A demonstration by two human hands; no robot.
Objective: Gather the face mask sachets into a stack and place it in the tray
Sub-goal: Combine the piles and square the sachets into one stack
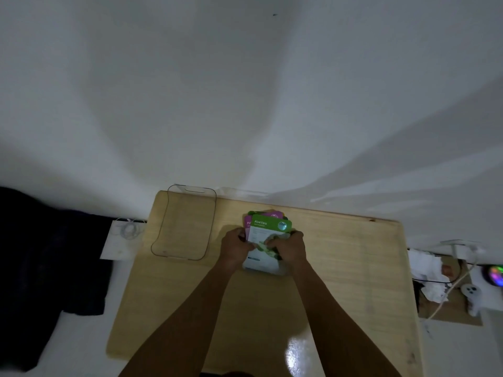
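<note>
The face mask sachets [268, 229] lie gathered in a loose, uneven pile at the centre of the frame, on the light wooden tabletop [340, 268]. The top sachet is green and white and reads "AloeVera"; a purple sachet edge shows at its left side, and further green and purple corners fan out behind its upper edge. The pile is not squared: the edges do not line up. My left hand [236, 247] is at the left edge of the pile, with the grip curled against the sachets, fingers closed on that edge. My right hand [288, 247] is at the right edge, with the grip closed over the lower right part of the top sachet and the thumb lying across its white face. Both grips are in contact with the pile; whether the pile is lifted clear of the tabletop or resting on it cannot be told. My two bare forearms run from the bottom of the frame up to the pile. The tray [163, 240], clear with rounded corners and a handle slot in its far rim, stands on the tabletop to the left of the pile, near it but apart, with nothing visible inside. A bright glare patch sits on the tabletop near the lower edge of the frame. Dark fabric [40, 268] occupies the left edge. At the right edge lie crumpled white paper [427, 270], white cables [462, 270] and a small multicoloured light [494, 276].
</note>
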